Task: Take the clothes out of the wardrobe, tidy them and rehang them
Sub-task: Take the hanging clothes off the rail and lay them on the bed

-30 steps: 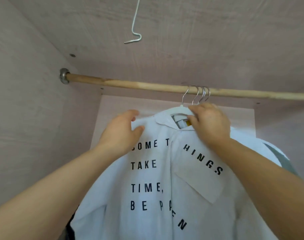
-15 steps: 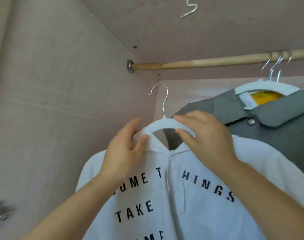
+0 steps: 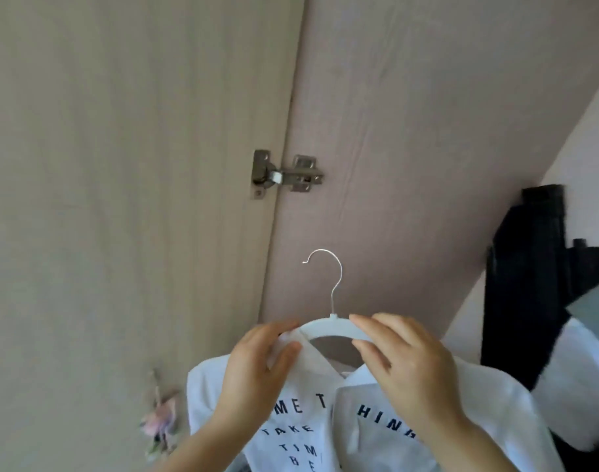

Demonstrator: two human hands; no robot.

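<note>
The white hanger (image 3: 328,328), carrying the white printed shirt (image 3: 291,420), is held directly below the door hinge (image 3: 284,175), with its wire hook upright and free. Left hand (image 3: 257,366): thumb and fingers pinch the shirt collar over the hanger's left arm. Right hand (image 3: 407,366): thumb and fingers pinch the hanger's right arm. Dark garments (image 3: 529,267) hang below and right of the hinge; a flower ornament (image 3: 158,420) sits below and left of it.
</note>
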